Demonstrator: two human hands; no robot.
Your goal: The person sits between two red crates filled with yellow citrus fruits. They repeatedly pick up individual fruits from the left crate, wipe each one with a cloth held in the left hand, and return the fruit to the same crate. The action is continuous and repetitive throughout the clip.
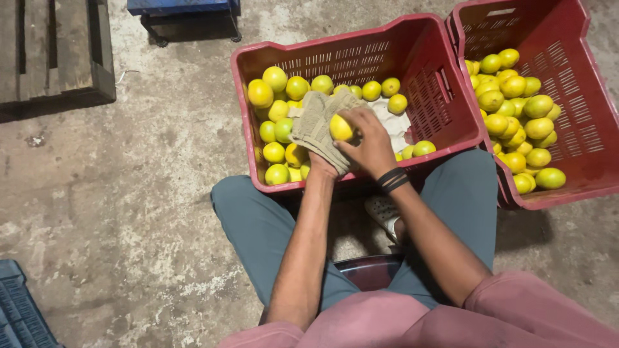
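Note:
My left hand is wrapped in a beige cloth, and only its wrist shows. My right hand grips a yellow citrus fruit and presses it against the cloth. Both hands hover over a red plastic crate in front of my knees. Several yellow and green citrus fruits lie in the crate, mostly at its left and back. A white lining shows at the crate's bottom right.
A second red crate with several yellow fruits stands to the right, touching the first. A wooden pallet lies at the top left, a blue stand at the top, a dark blue crate at the bottom left. The floor is rough concrete.

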